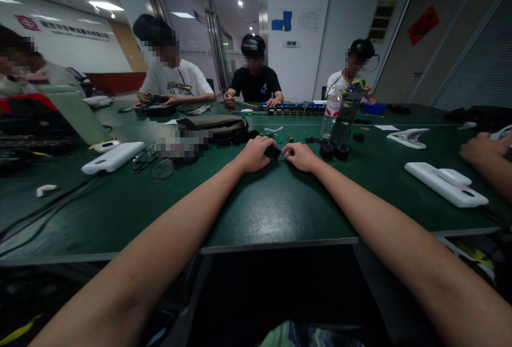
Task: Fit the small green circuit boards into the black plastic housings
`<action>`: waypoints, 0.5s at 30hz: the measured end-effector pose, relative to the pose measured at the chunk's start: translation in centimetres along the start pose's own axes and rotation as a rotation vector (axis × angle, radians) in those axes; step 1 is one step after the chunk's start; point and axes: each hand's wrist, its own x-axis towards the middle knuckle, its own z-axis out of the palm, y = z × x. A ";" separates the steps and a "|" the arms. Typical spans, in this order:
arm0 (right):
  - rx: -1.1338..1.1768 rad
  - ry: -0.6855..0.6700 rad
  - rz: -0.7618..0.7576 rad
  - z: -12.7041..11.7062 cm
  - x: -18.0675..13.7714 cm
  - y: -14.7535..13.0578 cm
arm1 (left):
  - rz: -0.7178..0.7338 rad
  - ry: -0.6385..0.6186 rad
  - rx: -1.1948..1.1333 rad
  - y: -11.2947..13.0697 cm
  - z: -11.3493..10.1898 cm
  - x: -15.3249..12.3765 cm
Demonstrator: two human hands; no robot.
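Observation:
My left hand [256, 154] is closed around a small black block-like piece [272, 152] just above the green table [264, 214]. Beside it, my right hand [300, 156] has its fingers curled in a pinch, their tips close to the black piece. Whatever those fingers hold, if anything, is too small to make out. Just beyond my hands lie a small green circuit board [277, 137] and some tiny loose parts. More small black pieces [326, 150] sit to the right of my right hand.
A clear water bottle [331, 115] and a dark bottle [346, 120] stand to the right. White devices [114, 158] lie at both sides, with cables at left. A grey-green bag [214, 124] lies behind my left hand. Several people sit around the table; a co-worker's hand [486, 147] is at right.

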 end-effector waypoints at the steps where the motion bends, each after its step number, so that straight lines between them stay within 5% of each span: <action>1: 0.009 0.007 -0.010 0.0 0.0 0.0 | 0.002 0.000 0.001 0.0 0.0 0.0; 15: 0.191 0.093 -0.184 0.1 -0.4 -0.5 | 0.017 0.058 -0.112 -0.1 0.3 0.1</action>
